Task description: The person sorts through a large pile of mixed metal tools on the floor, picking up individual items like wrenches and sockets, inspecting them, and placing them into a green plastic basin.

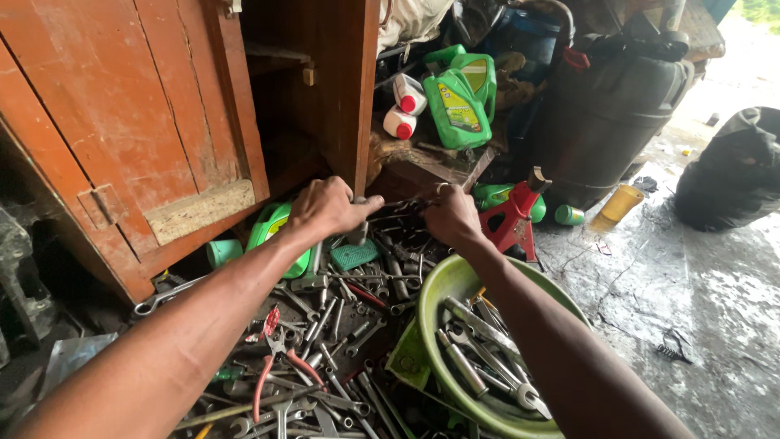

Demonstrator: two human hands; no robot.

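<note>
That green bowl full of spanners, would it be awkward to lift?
Probably heavy: the green bowl is piled with metal spanners. Its thin-looking rim may flex under that load, and the loose tools would likely slide and clatter if it tilts.

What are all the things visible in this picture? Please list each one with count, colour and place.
wooden cabinet: one, red-brown, upper left, door open
loose tools: many, grey metal, on the floor at centre
pliers: one, red handles, among the loose tools
basin: one, light green, lower centre-right, holds wrenches
oil jugs: two, green, top centre
white bottles: two, red caps, left of the oil jugs
jack stand: one, red, right of the hands
drum: one, dark, upper right
cup: one, yellow, by the drum
left hand: closed on a metal tool, by the cabinet edge
right hand: grips something small, unclear, above the basin
</note>
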